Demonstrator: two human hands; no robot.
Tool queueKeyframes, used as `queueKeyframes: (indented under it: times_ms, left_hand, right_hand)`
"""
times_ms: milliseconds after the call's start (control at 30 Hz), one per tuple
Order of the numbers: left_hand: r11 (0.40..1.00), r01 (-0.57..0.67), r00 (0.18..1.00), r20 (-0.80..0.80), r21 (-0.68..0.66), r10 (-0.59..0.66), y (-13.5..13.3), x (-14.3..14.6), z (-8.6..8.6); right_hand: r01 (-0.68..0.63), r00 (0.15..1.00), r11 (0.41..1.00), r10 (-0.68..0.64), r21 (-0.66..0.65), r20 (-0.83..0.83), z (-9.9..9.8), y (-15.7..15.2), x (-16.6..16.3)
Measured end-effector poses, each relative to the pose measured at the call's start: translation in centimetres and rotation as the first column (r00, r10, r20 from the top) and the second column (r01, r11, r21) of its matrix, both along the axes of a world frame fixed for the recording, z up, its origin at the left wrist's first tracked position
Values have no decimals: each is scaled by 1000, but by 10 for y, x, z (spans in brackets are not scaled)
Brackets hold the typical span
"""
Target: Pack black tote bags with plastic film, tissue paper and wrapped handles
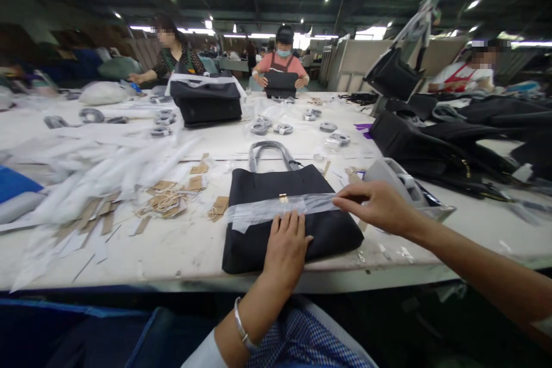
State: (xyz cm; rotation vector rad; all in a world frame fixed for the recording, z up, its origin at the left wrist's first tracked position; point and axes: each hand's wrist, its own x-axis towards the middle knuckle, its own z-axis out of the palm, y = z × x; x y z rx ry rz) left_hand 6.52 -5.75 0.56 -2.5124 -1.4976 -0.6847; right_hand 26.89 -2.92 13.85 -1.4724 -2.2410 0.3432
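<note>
A black handbag [254,187] lies on the table in front of me, its wrapped handles [271,146] pointing away. Across its middle runs a strip of translucent wrapping film [250,214], just below a small gold clasp [283,198]. My left hand [287,244] rests flat on the bag, fingertips on the film's lower edge. At the bag's right side, my right hand [375,204] pinches the film's end between thumb and fingers.
Brown paper tags [168,201] and white film sheets [107,167] lie to the left. A tape dispenser [399,184] stands at right, before piled black bags [435,144]. Another black bag [207,103] stands farther back. Grey rolls [283,129] are scattered beyond. Co-workers [282,63] stand around the table.
</note>
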Motion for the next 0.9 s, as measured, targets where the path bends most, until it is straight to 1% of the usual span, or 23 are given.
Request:
queueKeyframes:
  times_ms: [33,100,167,233,300,367,533,700,767,833,900]
  left_hand:
    - [1000,-13,1000,3,1,13,-2,2,-2]
    - [999,-33,999,4,1,33,-5,4,-6]
    - [999,-42,999,7,5,42,-6,6,-9]
    - [999,-45,999,14,12,45,-5,7,-11]
    - [999,-45,999,20,20,45,-4,7,-13]
    - [999,-48,999,16,25,48,-2,7,-14]
    - [999,-50,999,-3,2,50,-2,7,-13]
    - [999,-12,1000,14,-34,13,-2,5,-10]
    - [999,-8,1000,24,-52,9,-2,4,-9]
    - [998,-6,999,32,-66,8,-2,4,-9]
    - [997,-3,999,32,-72,6,-2,3,-8]
  right_hand:
    - [-40,999,997,38,-72,-32,-6,10,-17]
    - [-88,995,981,80,-174,-56,-19,29,-43]
    - [-95,995,969,95,-227,-12,-33,46,-61]
    - [-79,991,968,103,-239,88,-45,61,-69]
    - [-57,972,979,100,-198,211,-53,72,-72]
    - [-44,948,988,88,-150,304,-58,78,-71]
    - [-39,895,991,91,-126,437,-56,81,-73]
    - [-32,794,993,96,-117,600,-49,84,-79]
    - [7,758,994,65,-107,649,-44,86,-76]
    - [60,743,989,46,-135,668,-40,89,-70]
    - [98,752,976,56,-196,657,-36,90,-60]
